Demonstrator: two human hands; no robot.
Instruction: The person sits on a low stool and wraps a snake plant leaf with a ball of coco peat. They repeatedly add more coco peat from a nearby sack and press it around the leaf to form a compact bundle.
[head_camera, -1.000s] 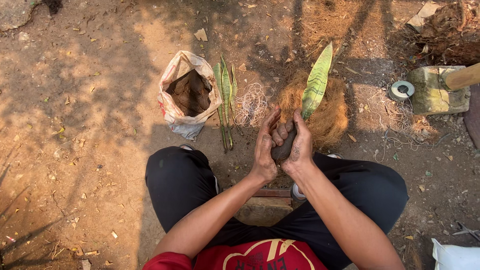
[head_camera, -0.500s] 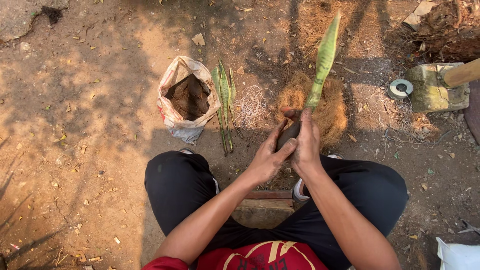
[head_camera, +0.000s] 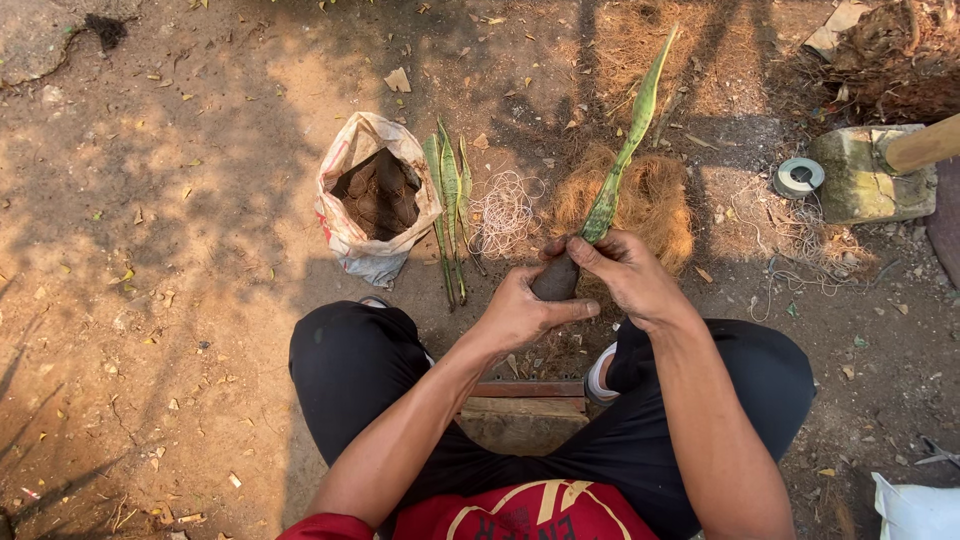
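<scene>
A long green sword-shaped leaf cutting (head_camera: 628, 145) rises from a dark clump of soil (head_camera: 554, 281) that both hands hold between my knees. My left hand (head_camera: 517, 312) cups the soil clump from below. My right hand (head_camera: 625, 272) grips the base of the leaf just above the clump. Behind the hands lies a pile of brown coconut fibre (head_camera: 655, 200).
A white sack of dark soil (head_camera: 375, 195) stands open on the dirt ground at the left. Several more green leaf cuttings (head_camera: 448, 205) and a tangle of white string (head_camera: 505, 212) lie beside it. A roll of tape (head_camera: 798, 177) and a stone block (head_camera: 868, 172) sit at the right.
The leaf has swung from leaning right to pointing further away and upright. My hands have shifted on the soil clump, the left now cupping it underneath.
</scene>
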